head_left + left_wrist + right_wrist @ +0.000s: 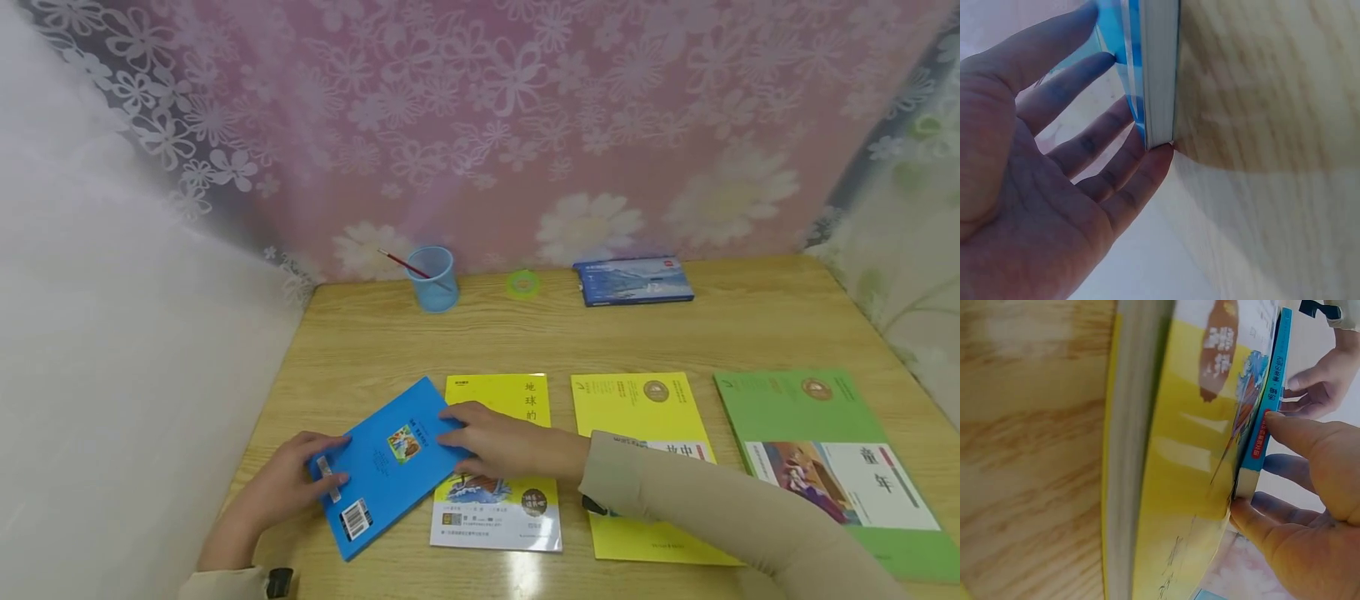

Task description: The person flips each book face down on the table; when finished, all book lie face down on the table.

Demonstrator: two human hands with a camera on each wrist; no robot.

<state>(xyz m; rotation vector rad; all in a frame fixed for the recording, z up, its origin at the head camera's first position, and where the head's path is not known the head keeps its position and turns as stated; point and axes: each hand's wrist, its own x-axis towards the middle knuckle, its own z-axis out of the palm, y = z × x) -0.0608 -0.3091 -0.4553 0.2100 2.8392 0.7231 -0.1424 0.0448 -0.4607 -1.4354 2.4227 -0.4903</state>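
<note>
A blue book [382, 487] lies tilted at the left of the table, its back cover with a barcode facing up. My left hand [288, 477] holds its left end, thumb over the cover. In the left wrist view, fingertips [1161, 153] meet the book's lower edge. At the opposite end, my right hand [498, 437] grips the corner; the right wrist view has its thumb [1285, 428] on the spine. The blue book's right corner overlaps a yellow-and-white book [498, 529], which my right hand and wrist partly cover.
Another yellow book [637, 408] lies under my right forearm, with a green book [795, 417] farther right. Along the back stand a blue mesh cup [435, 287] with a red pencil-like stick [401, 262], a green tape roll [523, 284] and a blue box [636, 281].
</note>
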